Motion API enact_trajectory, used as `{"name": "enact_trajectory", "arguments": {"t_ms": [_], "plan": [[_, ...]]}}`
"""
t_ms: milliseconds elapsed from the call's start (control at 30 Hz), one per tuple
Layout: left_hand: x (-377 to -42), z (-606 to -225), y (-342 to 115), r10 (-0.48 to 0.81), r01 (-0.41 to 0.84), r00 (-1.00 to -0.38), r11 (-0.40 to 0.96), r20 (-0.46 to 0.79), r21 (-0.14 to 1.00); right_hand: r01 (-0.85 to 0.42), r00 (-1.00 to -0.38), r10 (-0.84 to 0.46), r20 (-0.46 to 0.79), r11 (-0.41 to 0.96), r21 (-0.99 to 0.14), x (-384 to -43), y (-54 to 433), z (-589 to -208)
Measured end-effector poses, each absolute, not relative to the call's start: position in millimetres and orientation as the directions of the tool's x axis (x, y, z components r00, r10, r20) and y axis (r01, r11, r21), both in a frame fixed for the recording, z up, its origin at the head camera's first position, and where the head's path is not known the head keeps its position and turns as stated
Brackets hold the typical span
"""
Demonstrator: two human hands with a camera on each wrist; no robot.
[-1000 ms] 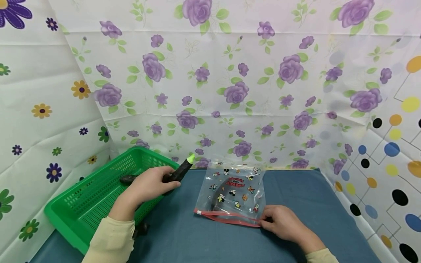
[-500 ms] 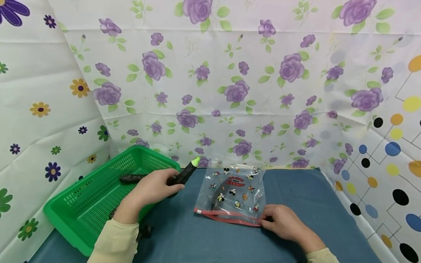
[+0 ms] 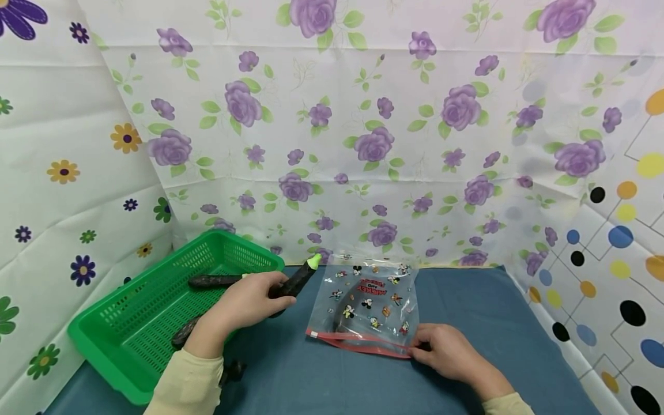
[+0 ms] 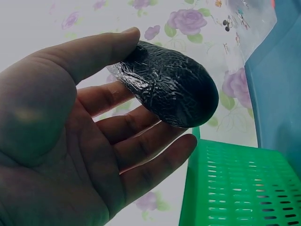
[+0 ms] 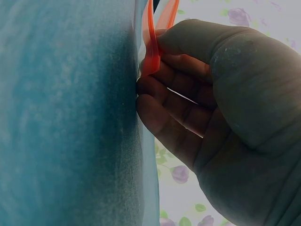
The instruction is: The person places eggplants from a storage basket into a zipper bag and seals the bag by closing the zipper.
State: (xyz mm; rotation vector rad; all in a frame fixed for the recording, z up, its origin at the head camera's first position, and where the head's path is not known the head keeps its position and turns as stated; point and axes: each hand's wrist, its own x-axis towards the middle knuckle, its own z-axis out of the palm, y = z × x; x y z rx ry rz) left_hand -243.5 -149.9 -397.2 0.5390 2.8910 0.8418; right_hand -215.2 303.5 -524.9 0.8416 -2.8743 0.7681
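Observation:
My left hand [image 3: 241, 308] holds a dark eggplant [image 3: 301, 280] between thumb and fingers, its bright green stem end pointing up and right. The eggplant's rounded, glossy, wrinkled lower end [image 4: 181, 89] fills the middle of the left wrist view. To the right, a clear zip bag [image 3: 374, 305] printed with cartoon figures lies on the table, its red zip edge facing me. A dark curved shape [image 3: 342, 317] shows through its plastic. My right hand [image 3: 446, 351] pinches the right corner of the bag's red zip edge [image 5: 151, 61], with the other fingers curled near the blue cloth.
A green slotted basket [image 3: 104, 328] stands at the left, holding an eggplant [image 3: 212, 281] at the back and another dark one [image 3: 184, 332] partly behind my left forearm. Below the left wrist, a dark object [image 3: 236, 370] lies partly hidden. Blue cloth [image 3: 290, 380] covers the table; patterned sheets surround it.
My left hand and the eggplant have moved a little right, away from the basket and closer to the bag. More of the basket's eggplants shows. My right hand stays at the bag's corner.

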Motion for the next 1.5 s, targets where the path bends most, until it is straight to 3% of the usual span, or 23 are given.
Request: {"name": "enact_trajectory", "arguments": {"t_ms": [1000,1500], "plan": [[-244,-413,-139,0.395,0.336,-0.919,0.755,0.019,0.563,-0.538,-0.839,-0.506,0.201,0.715,-0.446,-213,303,-523],[-243,-421,-134,0.468,0.42,-0.881,0.714,0.065,0.559,-0.54,-0.838,-0.507,0.201,0.718,-0.439,-213,302,-524]]}}
